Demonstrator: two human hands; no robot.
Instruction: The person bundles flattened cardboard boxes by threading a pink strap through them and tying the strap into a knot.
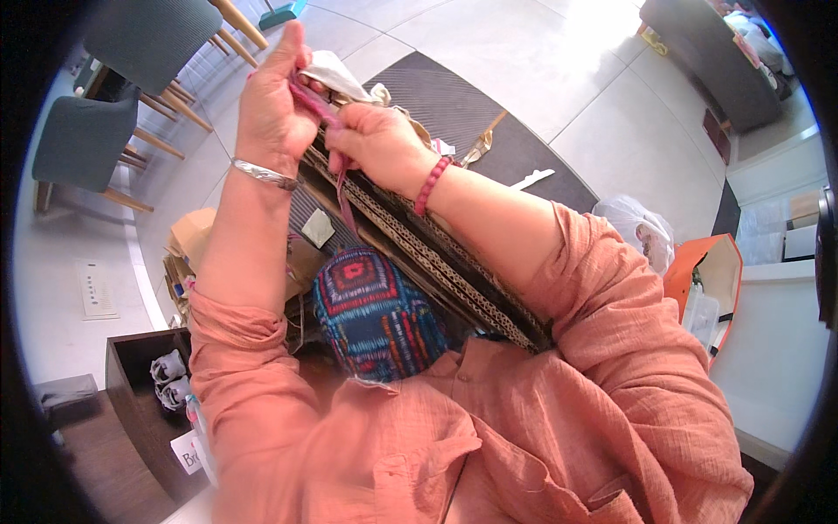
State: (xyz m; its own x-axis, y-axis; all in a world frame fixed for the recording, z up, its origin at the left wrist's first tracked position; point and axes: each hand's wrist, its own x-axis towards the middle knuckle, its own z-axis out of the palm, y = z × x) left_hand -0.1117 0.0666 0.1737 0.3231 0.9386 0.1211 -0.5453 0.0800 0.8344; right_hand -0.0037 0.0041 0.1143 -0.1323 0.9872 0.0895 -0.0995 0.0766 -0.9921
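Stretched between my two hands is a pink-purple strip of soft material (311, 101), perhaps a ribbon or cord. My left hand (278, 105), with a silver bangle at its wrist, is closed on its upper part, thumb pointing up. My right hand (380, 141), wearing a pink beaded bracelet, pinches it lower down, and a thin tail hangs below. Under my forearms lie corrugated cardboard sheets (419, 242), seen along their fluted edges. A patterned dark blue cloth item (373, 314) is against my shirt. White cloth (334, 72) shows just beyond my hands.
A dark ribbed mat (452, 98) lies on the tiled floor. Padded chairs (85, 144) stand at upper left. At lower left a dark wooden cabinet (131, 393) holds shoes (169, 380). A plastic bag (638, 223) and an orange container (710, 262) are at right.
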